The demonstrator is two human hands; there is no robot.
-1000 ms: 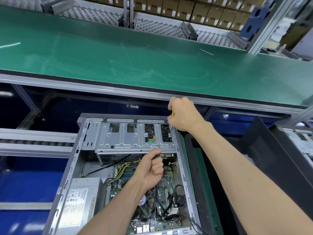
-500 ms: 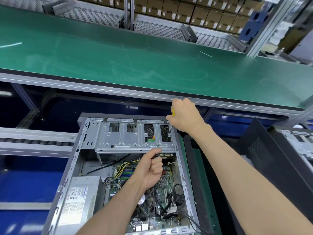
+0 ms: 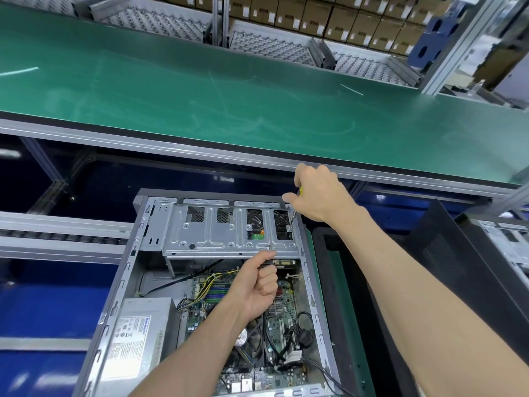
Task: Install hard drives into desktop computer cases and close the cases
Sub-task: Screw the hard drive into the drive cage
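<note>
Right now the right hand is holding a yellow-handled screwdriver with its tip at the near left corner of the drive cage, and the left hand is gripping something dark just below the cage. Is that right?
Not quite. In the head view the right hand holds the yellow-handled screwdriver with its tip at the far right corner of the drive cage, not the near left. The rest stands: the left hand grips something dark just below the cage.

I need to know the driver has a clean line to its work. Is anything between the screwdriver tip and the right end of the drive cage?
Nothing visible. The right hand holds the screwdriver with its shaft running straight down to the drive cage at its right end. The left hand sits lower, at the cage's front edge, off that line.
</note>
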